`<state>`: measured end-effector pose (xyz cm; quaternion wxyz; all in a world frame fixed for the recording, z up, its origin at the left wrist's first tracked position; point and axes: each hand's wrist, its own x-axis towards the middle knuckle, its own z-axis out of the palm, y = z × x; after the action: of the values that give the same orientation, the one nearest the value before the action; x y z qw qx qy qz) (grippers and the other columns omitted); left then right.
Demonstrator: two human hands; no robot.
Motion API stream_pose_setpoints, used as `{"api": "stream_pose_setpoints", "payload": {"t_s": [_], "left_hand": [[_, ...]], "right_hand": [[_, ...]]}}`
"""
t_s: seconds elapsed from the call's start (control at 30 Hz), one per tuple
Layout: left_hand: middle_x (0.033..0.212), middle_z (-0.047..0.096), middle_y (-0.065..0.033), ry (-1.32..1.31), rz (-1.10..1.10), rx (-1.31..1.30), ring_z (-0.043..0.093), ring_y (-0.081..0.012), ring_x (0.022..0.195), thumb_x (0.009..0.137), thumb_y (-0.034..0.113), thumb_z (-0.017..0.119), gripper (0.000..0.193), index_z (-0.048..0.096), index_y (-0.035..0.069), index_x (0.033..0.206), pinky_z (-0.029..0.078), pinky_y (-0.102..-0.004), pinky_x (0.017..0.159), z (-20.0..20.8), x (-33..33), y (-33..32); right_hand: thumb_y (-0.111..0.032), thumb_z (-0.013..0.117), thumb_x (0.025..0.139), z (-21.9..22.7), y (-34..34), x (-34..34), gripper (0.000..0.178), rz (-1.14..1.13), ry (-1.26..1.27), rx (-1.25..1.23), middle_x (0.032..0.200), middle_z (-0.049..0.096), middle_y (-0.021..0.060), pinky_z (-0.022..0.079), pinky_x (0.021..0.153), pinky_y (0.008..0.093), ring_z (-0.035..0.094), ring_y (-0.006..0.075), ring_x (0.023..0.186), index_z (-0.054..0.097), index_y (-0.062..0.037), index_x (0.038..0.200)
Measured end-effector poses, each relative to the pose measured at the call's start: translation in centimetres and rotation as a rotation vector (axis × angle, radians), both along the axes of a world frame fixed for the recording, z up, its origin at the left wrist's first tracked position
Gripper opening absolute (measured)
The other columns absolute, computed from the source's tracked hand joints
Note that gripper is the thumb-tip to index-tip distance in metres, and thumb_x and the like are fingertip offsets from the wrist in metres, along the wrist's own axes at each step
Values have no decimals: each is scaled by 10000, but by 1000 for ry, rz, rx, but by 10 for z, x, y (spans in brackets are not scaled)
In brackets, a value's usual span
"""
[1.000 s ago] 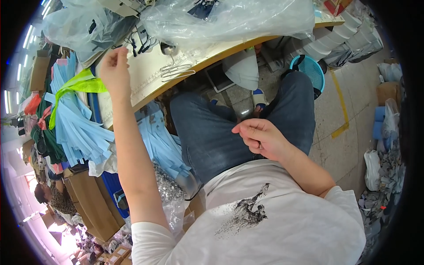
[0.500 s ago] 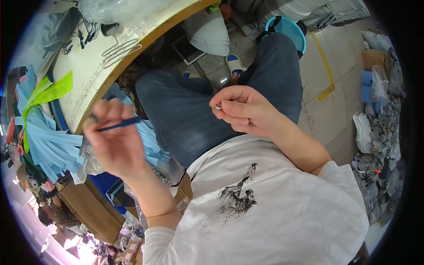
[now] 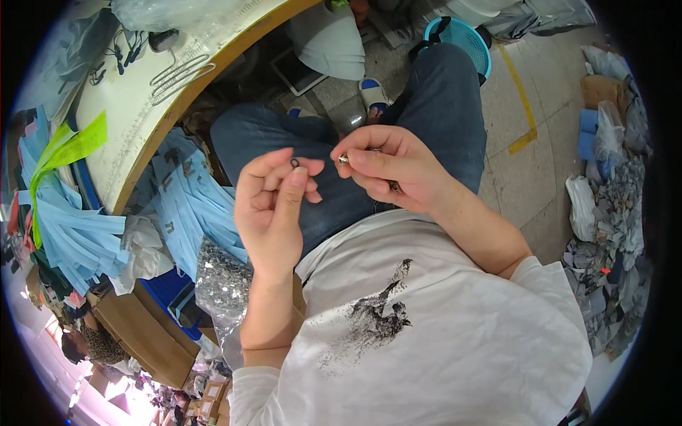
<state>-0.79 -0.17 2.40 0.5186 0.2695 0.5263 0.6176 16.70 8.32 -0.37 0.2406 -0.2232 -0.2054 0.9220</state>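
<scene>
In front of my lap, my left hand (image 3: 273, 202) pinches a small dark ring-shaped piece (image 3: 295, 162) between thumb and fingertip. Close to its right is my right hand (image 3: 398, 167), with a small shiny metal piece (image 3: 344, 159) between thumb and forefinger. More metal glints by its curled lower fingers (image 3: 394, 186), but its shape is hidden. The two hands are apart by a narrow gap. Left of my left hand hang light blue fabric strips (image 3: 195, 206) with several small dark pieces lying on them.
A curved white tabletop (image 3: 131, 135) at upper left carries a bent wire (image 3: 177, 78) and dark cords (image 3: 128, 51). A neon green strip (image 3: 67, 153) lies over more blue strips. At the top stands a turquoise basket (image 3: 472, 42); grey scraps (image 3: 611, 234) are piled at right.
My left hand has moved right, from beside the table edge to near my right hand. The dark blue strip at its fingers is no longer visible. My right hand has barely shifted.
</scene>
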Motion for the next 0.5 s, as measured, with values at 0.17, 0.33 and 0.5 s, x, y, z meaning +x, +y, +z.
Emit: {"api": "stream_pose_setpoints", "payload": {"t_s": [0.17,0.33,0.5], "left_hand": [[1054,650,-141,110,-63,54,619,-127,826,937,-12,563,136,593,-48,1064,533,-244,707,-13,5,1],[1006,637,-130,117,26,3,613,-126,821,876,-74,626,134,603,-59,1007,525,-227,666,-4,13,-2],[996,637,-127,163,-1,49,608,-126,819,850,-94,650,138,606,-60,976,518,-222,664,-8,14,-1]], "right_hand": [[-150,629,936,-3,-2,-3,203,-47,-120,85,771,613,13,249,382,175,417,17,496,657,5,1064],[-154,652,921,-6,-3,-5,193,-67,-126,63,757,596,14,266,393,176,422,26,499,655,-1,1038],[-129,650,920,-1,-2,-5,141,-29,-112,65,702,558,-2,264,396,184,398,27,476,648,-12,997]]}}
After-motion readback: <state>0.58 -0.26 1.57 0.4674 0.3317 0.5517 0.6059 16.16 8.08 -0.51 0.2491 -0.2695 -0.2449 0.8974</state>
